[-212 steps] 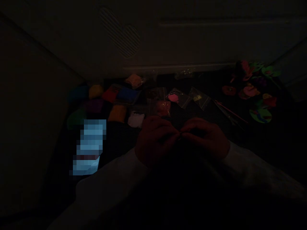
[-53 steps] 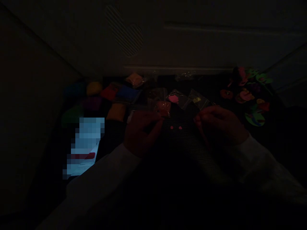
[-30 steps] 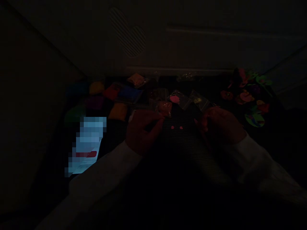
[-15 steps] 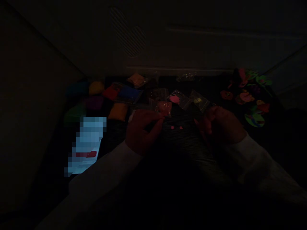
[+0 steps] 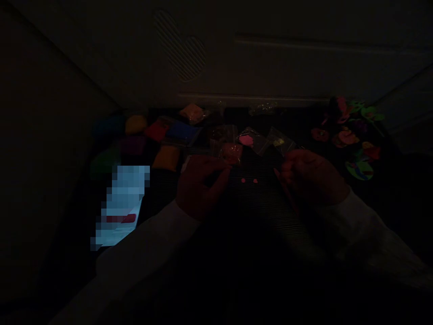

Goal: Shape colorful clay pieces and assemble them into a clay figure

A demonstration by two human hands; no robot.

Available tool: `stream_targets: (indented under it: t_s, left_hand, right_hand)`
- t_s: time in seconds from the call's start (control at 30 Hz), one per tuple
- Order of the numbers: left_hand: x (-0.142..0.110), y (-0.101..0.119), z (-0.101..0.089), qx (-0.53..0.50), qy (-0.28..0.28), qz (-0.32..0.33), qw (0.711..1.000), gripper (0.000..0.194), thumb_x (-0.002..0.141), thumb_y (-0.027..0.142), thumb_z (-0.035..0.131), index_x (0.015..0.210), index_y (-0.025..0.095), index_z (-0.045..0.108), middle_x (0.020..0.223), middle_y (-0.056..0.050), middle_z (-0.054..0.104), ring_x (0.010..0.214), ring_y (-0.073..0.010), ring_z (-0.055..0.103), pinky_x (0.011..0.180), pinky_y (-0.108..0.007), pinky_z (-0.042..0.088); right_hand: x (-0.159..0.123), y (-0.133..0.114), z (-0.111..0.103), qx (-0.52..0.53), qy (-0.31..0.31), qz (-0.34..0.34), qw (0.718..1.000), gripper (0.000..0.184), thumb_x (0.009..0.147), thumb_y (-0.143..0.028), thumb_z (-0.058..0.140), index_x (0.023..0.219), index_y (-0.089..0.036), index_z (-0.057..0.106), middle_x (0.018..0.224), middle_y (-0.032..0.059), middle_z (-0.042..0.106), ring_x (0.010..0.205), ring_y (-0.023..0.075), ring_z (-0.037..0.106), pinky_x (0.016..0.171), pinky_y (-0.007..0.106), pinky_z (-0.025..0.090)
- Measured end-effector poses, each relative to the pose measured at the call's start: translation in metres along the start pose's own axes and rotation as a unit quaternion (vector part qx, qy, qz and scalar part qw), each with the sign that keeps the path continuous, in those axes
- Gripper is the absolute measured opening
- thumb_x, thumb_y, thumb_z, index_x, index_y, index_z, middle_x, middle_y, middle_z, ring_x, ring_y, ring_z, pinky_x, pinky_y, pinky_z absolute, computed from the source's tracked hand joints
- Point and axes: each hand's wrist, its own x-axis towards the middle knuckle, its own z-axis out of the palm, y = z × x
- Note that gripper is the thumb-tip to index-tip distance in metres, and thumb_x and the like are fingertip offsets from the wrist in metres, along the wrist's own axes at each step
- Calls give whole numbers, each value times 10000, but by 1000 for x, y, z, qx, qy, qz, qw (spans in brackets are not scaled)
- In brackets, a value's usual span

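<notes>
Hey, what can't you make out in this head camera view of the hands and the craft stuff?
All in the head view:
Whether the left hand holds anything: its fingers and the dim light hide that.
Whether the right hand holds anything: hidden the same way.
The pink specks: too small to identify.
The bright screen: its content is pixelated.
The clear bags: contents too dark to identify.

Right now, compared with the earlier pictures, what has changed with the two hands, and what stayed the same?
The left hand and right hand have moved apart from where their fingertips met. Two small pink pieces now show between them on the dark ribbed mat. The coloured packets behind stayed in place.
</notes>
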Motion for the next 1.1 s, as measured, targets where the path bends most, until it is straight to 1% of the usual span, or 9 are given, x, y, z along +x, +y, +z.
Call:
stream_targets:
  t_s: [0.17,0.3,0.57,0.63,0.7,0.77,0.9,1.0,1.1]
  left_hand:
    - [0,1,0,1,1,7,1000,103,723,232,573,795,192,634,813,-18,626,790,-149,562,709,-305,462]
    - [0,0,0,0,3,7,1000,102,724,233,570,798,198,632,815,-13,625,799,-150,560,709,-306,463]
    - [0,1,-1,-2,1,0,1000,100,723,228,571,801,199,627,818,-16,628,801,-153,566,718,-311,463]
    - [0,1,-1,-1,-1,-2,1000,100,724,225,568,798,194,627,820,-18,628,798,-155,569,715,-313,464]
    - [0,1,-1,0,2,-1,1000,96,722,224,571,790,185,627,813,-23,628,795,-158,569,712,-316,465]
    - [1,1,-1,2,6,3,1000,92,719,226,575,785,187,626,805,-23,628,793,-161,566,713,-318,465]
    - [2,-1,-2,5,10,1,1000,79,720,240,568,780,224,617,808,-5,624,792,-161,560,710,-322,465]
    - [1,-1,-2,1,8,-5,1000,78,721,238,563,781,230,613,808,2,621,806,-167,559,720,-330,462]
    - [1,-1,-2,2,-7,-8,1000,93,728,231,557,802,227,613,818,5,622,806,-166,561,729,-333,460]
  right_hand:
    - [-3,-4,3,11,1,25,1000,232,625,-259,688,846,-268,619,729,-42,655,601,80,615,533,185,520]
    - [-4,-4,3,20,-20,16,999,253,597,-224,708,831,-270,622,697,-54,654,612,85,618,572,202,520]
    - [-2,1,-3,30,-75,-49,995,74,679,-218,651,705,-230,583,606,-57,596,591,66,560,588,212,443]
    - [-2,0,-2,-22,-60,-57,996,87,675,-197,651,697,-230,574,652,-56,605,624,67,557,613,213,438]
    - [-3,1,-1,-136,-45,-54,988,84,677,-191,646,716,-233,584,719,-47,621,686,79,571,654,222,446]
    - [-4,4,0,-277,-59,-67,957,82,695,-222,626,774,-228,606,810,-15,633,770,111,583,705,251,455]
    - [-6,17,1,-485,-131,-148,852,172,773,-275,527,924,-223,590,931,29,636,851,152,589,867,359,407]
    - [-6,27,0,-574,-148,-185,784,175,799,-256,488,956,-225,556,939,26,637,854,157,593,923,419,346]
    - [-4,31,0,-622,-166,-215,734,137,812,-263,476,891,-201,569,880,34,637,835,157,581,881,401,353]
